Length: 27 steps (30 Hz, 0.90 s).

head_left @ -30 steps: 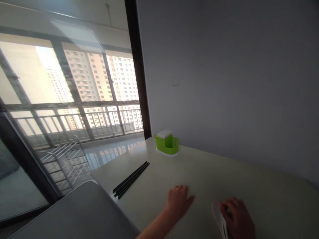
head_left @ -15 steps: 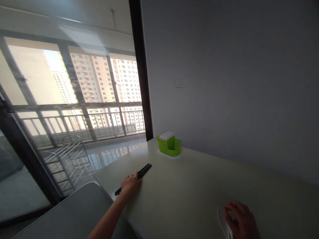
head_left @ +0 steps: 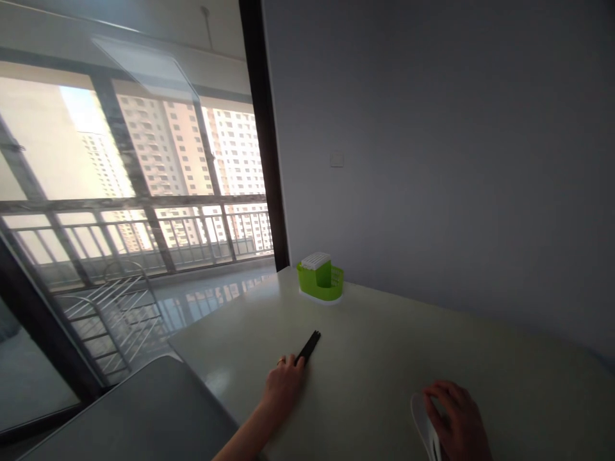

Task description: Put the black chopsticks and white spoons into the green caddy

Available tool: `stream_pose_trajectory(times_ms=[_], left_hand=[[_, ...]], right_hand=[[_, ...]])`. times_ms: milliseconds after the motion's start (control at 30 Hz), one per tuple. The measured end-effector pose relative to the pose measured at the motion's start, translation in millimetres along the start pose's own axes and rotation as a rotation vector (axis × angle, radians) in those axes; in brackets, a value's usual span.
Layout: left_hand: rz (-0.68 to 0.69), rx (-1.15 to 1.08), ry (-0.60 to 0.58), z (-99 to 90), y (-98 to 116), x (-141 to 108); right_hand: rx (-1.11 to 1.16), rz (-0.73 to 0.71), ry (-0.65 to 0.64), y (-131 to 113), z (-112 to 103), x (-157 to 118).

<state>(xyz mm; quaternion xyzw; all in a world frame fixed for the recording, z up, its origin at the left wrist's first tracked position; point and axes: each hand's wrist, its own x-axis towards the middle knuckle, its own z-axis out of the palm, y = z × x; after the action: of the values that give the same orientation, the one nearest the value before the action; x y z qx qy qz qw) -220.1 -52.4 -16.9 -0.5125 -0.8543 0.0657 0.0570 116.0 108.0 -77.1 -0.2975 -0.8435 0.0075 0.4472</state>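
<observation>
My left hand (head_left: 286, 384) is closed around a bundle of black chopsticks (head_left: 309, 346) on the table. Their far ends stick out past my fingers, pointing away and to the right; the near ends are hidden under the hand. At the lower right, my right hand (head_left: 459, 419) curls over white spoons (head_left: 421, 413), whose rounded ends show to the left of the fingers. The handles run down beneath the palm and are partly hidden. Farther back stands a green utensil holder (head_left: 319, 282) with a white slotted top on one side and a white base.
The pale table (head_left: 375, 358) reaches back to the grey wall (head_left: 432, 160). A grey chair back (head_left: 144, 410) stands at its left edge. Beyond the glass door, a metal rack (head_left: 115, 314) sits on the balcony floor.
My left hand has drawn the chopsticks right and nearer, and they are bunched closer together. My right hand stays with the spoons. The view has turned slightly right.
</observation>
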Motion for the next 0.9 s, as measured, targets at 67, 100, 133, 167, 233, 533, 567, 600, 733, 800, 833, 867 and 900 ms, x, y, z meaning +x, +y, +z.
stream_pose_trajectory(times_ms=[67,100,133,167,233,533,567,600,733,800,833,867,900], left_hand=[[0.095,-0.055,0.019,-1.7,27.9,-13.5],[0.137,-0.088,0.023,-3.8,42.0,-21.1],[0.174,-0.120,0.018,-6.7,55.9,-29.0],[0.209,-0.151,0.003,-10.2,69.6,-36.7],[0.275,-0.212,-0.051,-17.8,95.5,-50.6],[0.314,-0.334,-0.309,-29.2,166.1,-74.2],[0.317,-0.335,-0.313,-27.8,166.1,-73.7],[0.341,-0.335,-0.314,-26.9,164.0,-71.7],[0.445,-0.313,-0.131,-38.0,135.4,-37.4],[0.365,-0.250,0.030,-56.3,113.3,-2.0],[0.288,-0.196,0.064,-67.8,102.0,18.3],[0.217,-0.140,0.075,-79.9,91.4,38.9],[0.178,-0.119,0.084,-91.9,82.0,58.5]], right_hand=[[0.004,0.017,-0.004,-2.4,-1.9,0.9],[0.004,0.025,-0.002,-3.9,-3.2,1.7],[0.004,0.033,-0.002,-5.6,-4.5,2.6],[0.004,0.041,-0.002,-7.4,-5.8,3.7],[0.007,0.061,0.007,-11.0,-8.6,6.3],[0.037,0.103,0.048,-14.4,-12.0,10.5],[0.036,0.104,0.047,-14.1,-11.4,10.0],[0.034,0.104,0.045,-13.9,-10.6,9.3],[0.032,0.095,0.031,-13.8,-6.7,6.3],[0.026,0.087,0.030,-13.7,-4.7,4.9],[0.020,0.080,0.028,-13.6,-3.8,4.5],[0.013,0.073,0.027,-13.4,-3.0,4.2],[0.007,0.063,0.025,-13.1,-2.3,4.3]])
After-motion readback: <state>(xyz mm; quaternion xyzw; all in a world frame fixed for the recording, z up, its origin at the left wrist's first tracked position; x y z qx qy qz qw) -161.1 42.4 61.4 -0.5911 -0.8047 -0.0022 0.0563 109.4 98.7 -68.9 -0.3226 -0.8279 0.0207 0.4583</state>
